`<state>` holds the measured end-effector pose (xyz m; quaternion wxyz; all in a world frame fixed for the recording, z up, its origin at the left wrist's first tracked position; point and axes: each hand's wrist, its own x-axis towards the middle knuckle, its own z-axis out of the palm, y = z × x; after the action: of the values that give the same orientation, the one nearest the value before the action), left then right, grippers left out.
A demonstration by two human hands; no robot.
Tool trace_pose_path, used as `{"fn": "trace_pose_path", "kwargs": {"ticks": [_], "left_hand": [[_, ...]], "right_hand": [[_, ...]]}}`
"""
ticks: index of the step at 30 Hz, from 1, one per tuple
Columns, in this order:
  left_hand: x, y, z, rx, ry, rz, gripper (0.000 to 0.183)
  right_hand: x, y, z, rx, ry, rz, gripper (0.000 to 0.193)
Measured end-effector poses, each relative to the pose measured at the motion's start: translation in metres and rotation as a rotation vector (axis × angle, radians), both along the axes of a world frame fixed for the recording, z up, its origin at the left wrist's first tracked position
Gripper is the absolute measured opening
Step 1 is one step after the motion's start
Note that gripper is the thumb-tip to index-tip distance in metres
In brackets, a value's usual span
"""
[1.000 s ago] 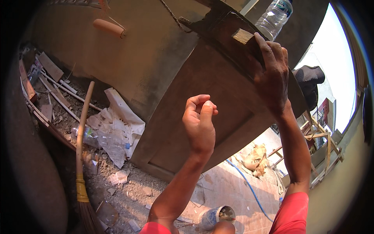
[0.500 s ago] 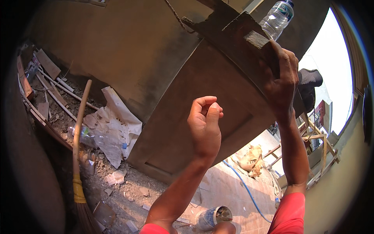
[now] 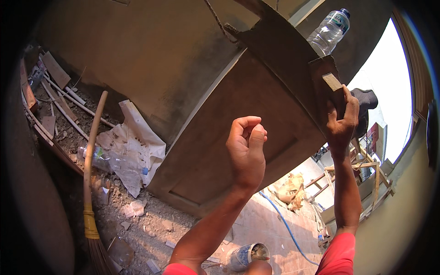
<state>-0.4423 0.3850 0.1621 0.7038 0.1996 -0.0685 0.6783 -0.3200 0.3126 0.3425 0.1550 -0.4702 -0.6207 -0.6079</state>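
My right hand (image 3: 343,120) grips a plastering float, a dark flat board (image 3: 317,69) with a pale wooden block (image 3: 332,82) on its back. The float rests against the grey upper edge band of a brown panelled wall section (image 3: 238,119); exact contact is hidden. My left hand (image 3: 248,149) is raised in front of the panel, its fingers curled in and thumb against them, with nothing visible in it. A clear plastic bottle with a blue cap (image 3: 328,34) stands on the ledge above the float.
A broom (image 3: 95,151) leans at left beside rubble, pipes (image 3: 68,112) and a torn white sheet (image 3: 137,133). A bucket (image 3: 249,256) stands on the floor below me. A blue hose (image 3: 286,224) crosses the tiles. Wooden frames (image 3: 373,174) stand at right.
My right hand has drawn the float down and to the right along the edge band. My left hand stays curled and has shifted slightly right. The view has tilted a little.
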Motion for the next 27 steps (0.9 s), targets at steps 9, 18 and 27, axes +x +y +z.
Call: {"fn": "trace_pose_path", "kwargs": {"ticks": [9,18,27], "left_hand": [[-0.003,-0.013,0.008,0.034,0.001,-0.046,0.013],[-0.011,-0.006,0.006,0.024,-0.018,0.007,0.013],[-0.003,-0.021,0.013,0.069,0.012,-0.011,0.012]], "right_hand": [[-0.055,0.068,0.001,-0.154,-0.17,0.029,0.053],[0.004,-0.013,-0.004,-0.154,-0.091,-0.009,0.056],[-0.053,0.076,0.016,-0.118,-0.277,0.049,0.051]]}}
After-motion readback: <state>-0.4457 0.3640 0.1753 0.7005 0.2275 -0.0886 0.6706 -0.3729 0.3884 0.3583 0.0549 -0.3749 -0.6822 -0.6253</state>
